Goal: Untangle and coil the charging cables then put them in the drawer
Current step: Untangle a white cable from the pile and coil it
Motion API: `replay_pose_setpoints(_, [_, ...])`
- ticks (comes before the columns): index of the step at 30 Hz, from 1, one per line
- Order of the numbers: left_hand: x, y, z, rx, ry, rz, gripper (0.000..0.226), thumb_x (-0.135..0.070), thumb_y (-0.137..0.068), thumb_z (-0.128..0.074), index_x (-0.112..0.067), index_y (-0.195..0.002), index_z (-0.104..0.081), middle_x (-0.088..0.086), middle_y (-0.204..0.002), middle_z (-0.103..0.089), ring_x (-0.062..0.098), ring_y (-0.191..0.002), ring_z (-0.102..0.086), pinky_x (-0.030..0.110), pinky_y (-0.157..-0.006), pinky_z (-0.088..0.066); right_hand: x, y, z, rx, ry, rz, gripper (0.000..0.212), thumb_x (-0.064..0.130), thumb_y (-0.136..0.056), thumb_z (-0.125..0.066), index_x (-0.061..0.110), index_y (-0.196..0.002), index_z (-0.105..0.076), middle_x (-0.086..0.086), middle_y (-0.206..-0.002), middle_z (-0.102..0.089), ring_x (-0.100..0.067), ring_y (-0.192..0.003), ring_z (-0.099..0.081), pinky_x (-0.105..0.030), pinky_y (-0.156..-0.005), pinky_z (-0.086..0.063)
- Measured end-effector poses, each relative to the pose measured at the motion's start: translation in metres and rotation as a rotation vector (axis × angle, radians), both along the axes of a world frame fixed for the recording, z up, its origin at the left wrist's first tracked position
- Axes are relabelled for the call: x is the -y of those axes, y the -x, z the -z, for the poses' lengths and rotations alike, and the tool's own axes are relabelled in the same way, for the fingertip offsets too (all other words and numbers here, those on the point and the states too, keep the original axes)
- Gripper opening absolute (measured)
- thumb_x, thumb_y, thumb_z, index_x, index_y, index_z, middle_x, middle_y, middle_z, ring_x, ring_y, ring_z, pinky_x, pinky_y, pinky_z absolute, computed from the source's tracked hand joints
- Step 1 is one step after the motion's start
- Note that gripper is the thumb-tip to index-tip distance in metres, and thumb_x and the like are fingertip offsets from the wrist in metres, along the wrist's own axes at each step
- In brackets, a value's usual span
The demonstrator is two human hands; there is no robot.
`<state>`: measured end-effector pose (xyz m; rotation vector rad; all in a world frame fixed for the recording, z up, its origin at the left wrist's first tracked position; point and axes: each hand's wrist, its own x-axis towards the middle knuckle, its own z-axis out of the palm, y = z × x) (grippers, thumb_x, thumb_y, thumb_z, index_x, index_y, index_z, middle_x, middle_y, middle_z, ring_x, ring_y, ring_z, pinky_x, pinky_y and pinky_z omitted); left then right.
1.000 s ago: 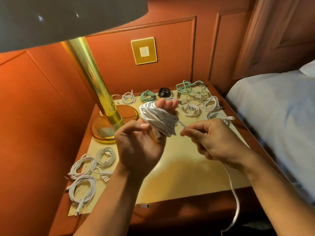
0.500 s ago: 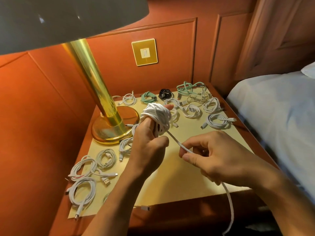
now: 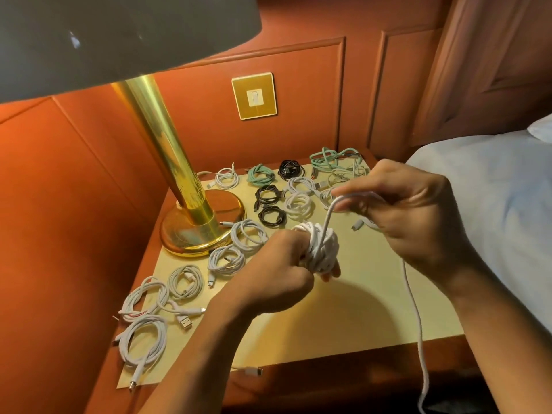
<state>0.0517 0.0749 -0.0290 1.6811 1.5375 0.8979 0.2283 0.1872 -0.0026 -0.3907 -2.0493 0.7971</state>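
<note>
Head view: the white cable's [image 3: 415,309] loose tail hangs past the tabletop's [image 3: 358,318] near edge. Above the middle, the left hand [image 3: 277,276] grips a coil [image 3: 321,245] of it wound round its fingers. Just beyond, the right hand [image 3: 415,210] pinches the strand rising from it. Coiling is in hand; next, I judge, another snug wrap. Finished cables [image 3: 298,203] lie toward the far edge

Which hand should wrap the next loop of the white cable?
The right hand: it pinches the white cable by its free strand above the coil. The left hand has the coil wound round it, so it's busy.
</note>
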Motion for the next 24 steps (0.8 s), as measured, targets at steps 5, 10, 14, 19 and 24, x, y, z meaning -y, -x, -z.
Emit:
replay_pose_setpoints(5, [0.001, 0.006, 0.001, 0.475, 0.008, 0.163, 0.042, 0.013, -0.061, -0.043, 0.004, -0.095, -0.066, 0.019, -0.091, -0.07, 0.027, -0.093, -0.07, 0.043, -0.092, -0.057, -0.011, 0.015, 0.023, -0.06, 0.472, -0.006, 0.019, 0.018, -0.083, -0.073, 0.018, -0.101, -0.078, 0.011, -0.086, -0.073, 0.003, -0.066, -0.06, -0.012, -0.054, -0.045])
replay_pose_setpoints(10, [0.002, 0.012, 0.007, 1.055, -0.092, 0.24, 0.047, 0.017, -0.06, -0.038, 0.02, -0.104, -0.056, 0.03, -0.1, -0.066, 0.04, -0.099, -0.064, 0.041, -0.094, -0.055, -0.011, 0.019, 0.039, 0.09, 0.71, -0.094, 0.017, 0.035, -0.078, -0.073, 0.026, -0.089, -0.082, 0.002, -0.059, -0.055, -0.011, -0.052, -0.041, -0.026, -0.044, -0.034])
replay_pose_setpoints(14, [0.001, 0.015, 0.009, 1.395, -0.195, 0.157, 0.06, 0.016, -0.065, -0.032, 0.009, -0.118, -0.06, 0.025, -0.121, -0.065, 0.039, -0.129, -0.054, 0.043, -0.12, -0.035, -0.001, 0.014, 0.035, 0.323, 0.812, -0.191, 0.021, 0.032, -0.093, -0.064, 0.017, -0.092, -0.078, -0.004, -0.063, -0.045, -0.014, -0.052, -0.037, -0.027, -0.043, -0.03])
replay_pose_setpoints(19, [-0.004, 0.006, 0.008, 1.077, -0.336, -0.186, 0.072, 0.013, -0.062, -0.042, 0.006, -0.132, -0.056, 0.021, -0.138, -0.061, 0.033, -0.139, -0.05, 0.037, -0.114, -0.043, 0.011, 0.01, 0.027, 0.52, 0.84, -0.233, 0.021, 0.025, -0.101, -0.06, 0.016, -0.092, -0.076, -0.001, -0.061, -0.041, -0.013, -0.047, -0.032, -0.028, -0.043, -0.026])
replay_pose_setpoints(24, [-0.007, 0.02, 0.012, 0.796, -0.415, -0.445, 0.075, 0.007, -0.056, -0.049, 0.0, -0.13, -0.06, 0.007, -0.129, -0.07, 0.019, -0.129, -0.06, 0.026, -0.098, -0.053, 0.025, 0.003, 0.016, 0.68, 0.571, -0.254, 0.021, 0.031, -0.1, -0.062, 0.021, -0.086, -0.075, 0.009, -0.054, -0.048, -0.004, -0.046, -0.04, -0.021, -0.045, -0.032])
